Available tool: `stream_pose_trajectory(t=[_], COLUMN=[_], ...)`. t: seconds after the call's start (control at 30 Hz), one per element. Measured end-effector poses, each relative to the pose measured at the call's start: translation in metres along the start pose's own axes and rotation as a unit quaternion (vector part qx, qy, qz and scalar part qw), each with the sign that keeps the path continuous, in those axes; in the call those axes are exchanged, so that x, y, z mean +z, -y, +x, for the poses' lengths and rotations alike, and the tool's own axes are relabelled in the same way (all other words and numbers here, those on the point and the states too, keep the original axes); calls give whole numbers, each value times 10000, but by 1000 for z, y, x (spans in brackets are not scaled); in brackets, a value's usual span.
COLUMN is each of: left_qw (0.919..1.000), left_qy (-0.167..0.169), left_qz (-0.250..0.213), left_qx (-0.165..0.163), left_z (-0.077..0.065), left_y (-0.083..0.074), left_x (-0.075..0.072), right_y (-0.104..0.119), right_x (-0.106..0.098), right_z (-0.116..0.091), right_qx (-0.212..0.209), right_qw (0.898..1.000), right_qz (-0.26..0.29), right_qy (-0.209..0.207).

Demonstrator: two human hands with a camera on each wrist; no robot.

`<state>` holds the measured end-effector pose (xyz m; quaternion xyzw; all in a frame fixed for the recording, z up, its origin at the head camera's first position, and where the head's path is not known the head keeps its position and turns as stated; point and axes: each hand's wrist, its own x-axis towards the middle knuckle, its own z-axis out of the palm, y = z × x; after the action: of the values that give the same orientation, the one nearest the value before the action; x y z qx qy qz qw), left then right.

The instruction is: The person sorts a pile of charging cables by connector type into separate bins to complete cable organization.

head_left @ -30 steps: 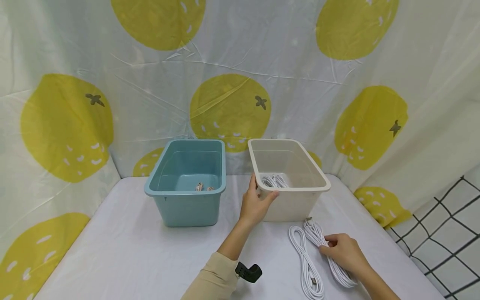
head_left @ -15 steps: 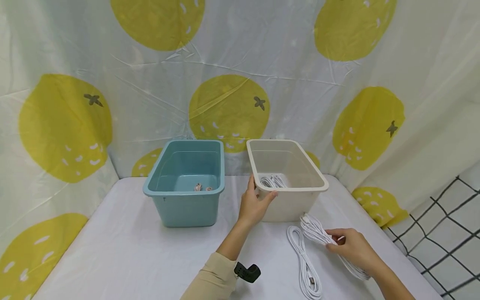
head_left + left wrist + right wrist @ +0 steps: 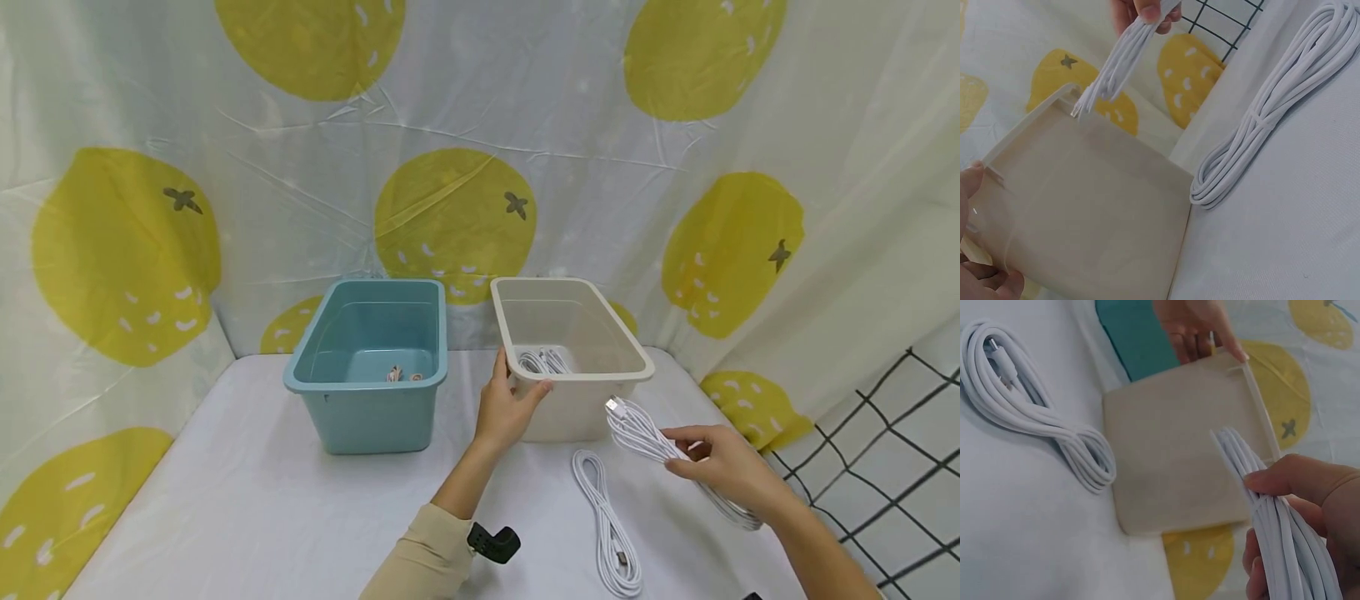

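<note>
My left hand [image 3: 508, 410] grips the near left corner of the beige bin [image 3: 573, 408], thumb on the front rim and fingers along its side. My right hand [image 3: 720, 467] pinches a coiled white USB cable [image 3: 641, 433] around its middle, thumb on one side and fingers on the other. The held coil hangs above the table at the bin's near right corner, its metal plug pointing toward the bin. A second coiled white cable [image 3: 606, 521] lies on the table in front of the bin. More coiled white cable [image 3: 545, 361] is inside the beige bin.
A blue-green bin [image 3: 378, 421] stands to the left, with small pinkish-beige cable bundles [image 3: 395, 374] inside. A white cloth covers the table [image 3: 247, 500]. Behind hangs a lemon-print curtain [image 3: 315, 208]; a black wire grid [image 3: 885, 467] is at the right.
My right hand has lifted its white cable off the table, up and slightly to the right, away from the other coil. My left hand keeps its grip on the beige bin.
</note>
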<state>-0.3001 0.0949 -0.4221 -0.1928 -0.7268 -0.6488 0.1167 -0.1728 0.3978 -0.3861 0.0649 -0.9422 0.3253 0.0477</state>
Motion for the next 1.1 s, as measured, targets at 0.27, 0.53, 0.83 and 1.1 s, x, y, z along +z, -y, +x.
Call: stream_pose_trajectory(t=[0.27, 0.53, 0.83, 1.1], left_qw=[10000, 10000, 9999, 9999], left_qy=[9, 1, -55, -5], left_qz=[28, 21, 109, 115], left_qx=[-25, 53, -58, 16], left_z=[0, -2, -2, 1], left_y=[1, 0, 2, 1], left_x=[1, 1, 0, 0], right_y=[11, 27, 59, 84], right_x=[-18, -35, -50, -67], right_z=[1, 14, 54, 91], right_qx=[-343, -523, -388, 18], right_qw=[9993, 9984, 9991, 9993], right_qz=[133, 74, 155, 198], right_qy=[39, -198, -91, -312])
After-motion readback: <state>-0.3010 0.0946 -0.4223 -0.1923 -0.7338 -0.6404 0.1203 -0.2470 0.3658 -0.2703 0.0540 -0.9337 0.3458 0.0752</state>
